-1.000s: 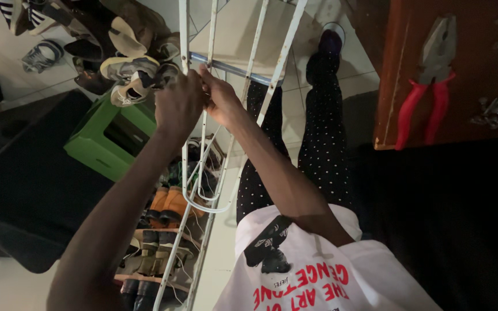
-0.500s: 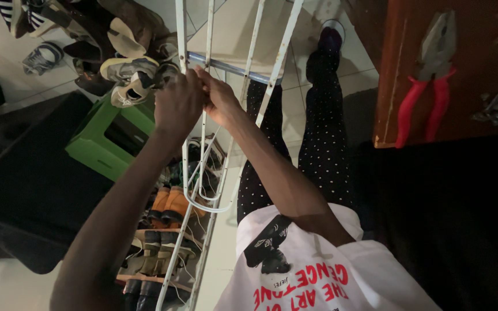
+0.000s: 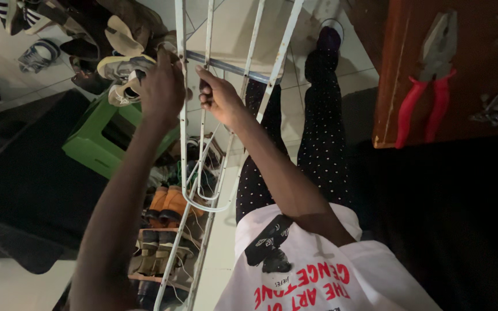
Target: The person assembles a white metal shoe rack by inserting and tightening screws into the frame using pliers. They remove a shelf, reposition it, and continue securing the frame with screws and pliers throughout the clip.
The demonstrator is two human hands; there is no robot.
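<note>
Both hands grip the white metal rack frame (image 3: 226, 132) near its grey crossbar (image 3: 226, 66) at 12 o'clock, left hand (image 3: 162, 86) closed over a rail, right hand (image 3: 217, 95) curled around the next, with shoes (image 3: 168, 230) below at 7 o'clock and red-handled pliers (image 3: 430, 75) at 2 o'clock.

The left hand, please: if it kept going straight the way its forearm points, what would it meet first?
The left hand points up-frame along the white metal rack. Just beyond its knuckles lies a pile of shoes, likely the first thing met, though the pile seems to sit lower, on the floor, so depth is uncertain.
</note>
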